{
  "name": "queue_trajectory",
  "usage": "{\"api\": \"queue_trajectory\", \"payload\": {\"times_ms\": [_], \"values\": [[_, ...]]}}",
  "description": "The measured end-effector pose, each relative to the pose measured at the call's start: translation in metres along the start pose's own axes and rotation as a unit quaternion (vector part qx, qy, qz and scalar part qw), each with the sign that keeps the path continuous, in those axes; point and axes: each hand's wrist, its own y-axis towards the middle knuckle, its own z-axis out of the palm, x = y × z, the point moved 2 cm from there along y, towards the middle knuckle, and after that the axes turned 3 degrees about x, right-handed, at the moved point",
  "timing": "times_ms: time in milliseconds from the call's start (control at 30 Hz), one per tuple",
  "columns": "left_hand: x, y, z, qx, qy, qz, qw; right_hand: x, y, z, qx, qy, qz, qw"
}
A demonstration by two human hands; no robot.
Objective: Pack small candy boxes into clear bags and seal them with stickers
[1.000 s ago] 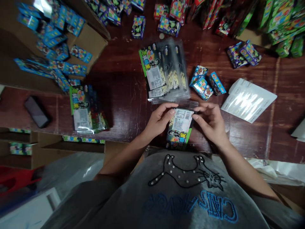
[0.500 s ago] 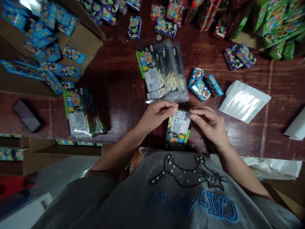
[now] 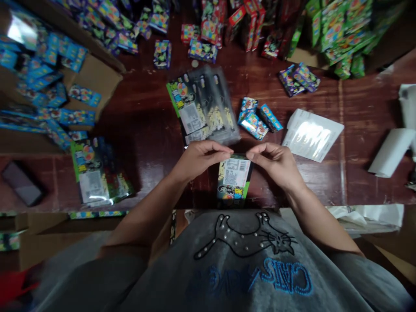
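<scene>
Nearest, one grey shirt (image 3: pixel 234 247), cat outline on its front. Next, one dark printed packet (image 3: pixel 231 180), white label uppermost, at the near edge of the surface (image 3: pixel 152 134). Against a second ago, we note its clear top flap no longer projects beyond the hands, and the view has shifted, bringing the white roll (image 3: pixel 391 151) more fully into sight. The packet lies between and slightly nearer than both hands: left hand (image 3: pixel 198 160), thumb and forefinger pinched on its far left corner; right hand (image 3: pixel 277 164), likewise pinched on its far right corner. Beyond, we list: a fanned stack of packets (image 3: pixel 195 106), just past the left hand; three blue boxes (image 3: pixel 255 123); one glossy white sheet (image 3: pixel 312 134), past the right hand. Farthest: red boxes (image 3: pixel 212 21) and green boxes (image 3: pixel 344 26), heaped.
</scene>
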Motion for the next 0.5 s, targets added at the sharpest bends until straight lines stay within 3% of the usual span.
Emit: {"api": "queue_trajectory", "payload": {"times_ms": [133,267,333,400,467,500], "values": [[0.003,0.006,0.003,0.037,0.037,0.049,0.997,-0.003,-0.004,-0.013,0.065,0.035,0.001,0.997],[-0.003,0.018,0.016,0.065,0.078,0.084,0.991,0.009,-0.019,-0.043,0.129,-0.073,-0.11,0.983],[-0.012,0.028,0.032,0.084,0.089,0.093,0.988,0.019,-0.019,-0.071,0.109,-0.164,-0.172,0.965],[-0.02,0.043,0.055,0.114,0.089,0.103,0.984,0.028,-0.004,-0.109,0.042,-0.272,-0.217,0.937],[-0.026,0.06,0.085,0.158,0.095,0.126,0.975,0.031,0.023,-0.149,-0.021,-0.389,-0.235,0.89],[-0.027,0.069,0.1,0.179,0.105,0.139,0.968,0.03,0.039,-0.165,-0.024,-0.439,-0.234,0.867]]}}
